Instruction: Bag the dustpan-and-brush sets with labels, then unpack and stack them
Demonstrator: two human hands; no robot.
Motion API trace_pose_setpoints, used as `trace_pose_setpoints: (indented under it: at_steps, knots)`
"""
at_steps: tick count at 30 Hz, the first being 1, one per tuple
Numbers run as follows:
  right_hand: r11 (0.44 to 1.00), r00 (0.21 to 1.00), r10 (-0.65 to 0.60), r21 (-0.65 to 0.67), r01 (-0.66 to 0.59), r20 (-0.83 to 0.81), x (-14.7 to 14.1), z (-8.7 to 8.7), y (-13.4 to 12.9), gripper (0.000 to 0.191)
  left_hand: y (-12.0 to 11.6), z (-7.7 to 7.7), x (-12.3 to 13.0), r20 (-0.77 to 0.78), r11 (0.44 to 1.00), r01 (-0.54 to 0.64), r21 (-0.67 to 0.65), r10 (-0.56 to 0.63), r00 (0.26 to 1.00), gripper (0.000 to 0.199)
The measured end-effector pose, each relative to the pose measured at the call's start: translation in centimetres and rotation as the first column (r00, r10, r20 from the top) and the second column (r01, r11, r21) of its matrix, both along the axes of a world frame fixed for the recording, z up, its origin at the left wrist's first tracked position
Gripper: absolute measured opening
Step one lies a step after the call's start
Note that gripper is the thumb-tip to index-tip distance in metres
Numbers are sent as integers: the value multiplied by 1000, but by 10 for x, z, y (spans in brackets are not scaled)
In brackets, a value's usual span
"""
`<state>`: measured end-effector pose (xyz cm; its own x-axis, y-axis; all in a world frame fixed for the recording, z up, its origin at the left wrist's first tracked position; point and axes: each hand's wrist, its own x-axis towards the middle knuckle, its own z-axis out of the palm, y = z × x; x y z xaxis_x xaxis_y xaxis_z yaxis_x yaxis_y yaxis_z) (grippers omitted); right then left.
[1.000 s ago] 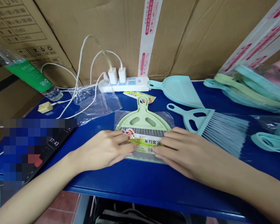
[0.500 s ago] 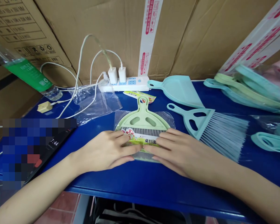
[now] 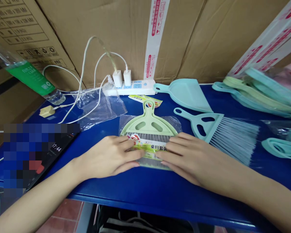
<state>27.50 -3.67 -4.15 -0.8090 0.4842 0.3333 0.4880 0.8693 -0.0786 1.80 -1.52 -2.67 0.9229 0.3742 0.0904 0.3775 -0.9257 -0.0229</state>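
Observation:
A green dustpan and brush set (image 3: 149,121) lies in a clear plastic bag on the blue table, handle pointing away from me. A printed label crosses its lower part. My left hand (image 3: 111,157) rests on the set's left side, fingers curled over the bag's edge. On the right side, my right hand (image 3: 184,155) touches the bag and label with its fingers bent. To the right lie a blue brush (image 3: 208,124) and, behind it, a blue dustpan (image 3: 186,94). A loose label card (image 3: 140,98) is just behind the green handle.
At the back stands a white power strip (image 3: 135,88) with plugs and cables. Crumpled plastic (image 3: 97,106), a phone (image 3: 53,149) and a leaning bottle (image 3: 29,77) are on the left. Several dustpans (image 3: 254,95) are piled at the right. Cardboard boxes (image 3: 121,29) line the back.
My right hand has shifted slightly right, uncovering more of the label. My left hand and the green set look almost unmoved.

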Motion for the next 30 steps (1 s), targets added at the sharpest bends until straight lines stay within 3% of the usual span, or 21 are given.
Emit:
trace_pose_setpoints:
  at_steps: [5,14,30]
  knots:
    - [998,999,22,56,-25,50,-2,-2,2,33,-1,-3,0,-24,1000,4,25,-3,1000,34]
    - [999,999,18,34,-19,38,0,-2,3,29,0,1,0,20,1000,12,28,-13,1000,38]
    - [1000,1000,-8,29,7,18,1,4,0,39,-1,7,-1,54,1000,-2,23,1,999,39]
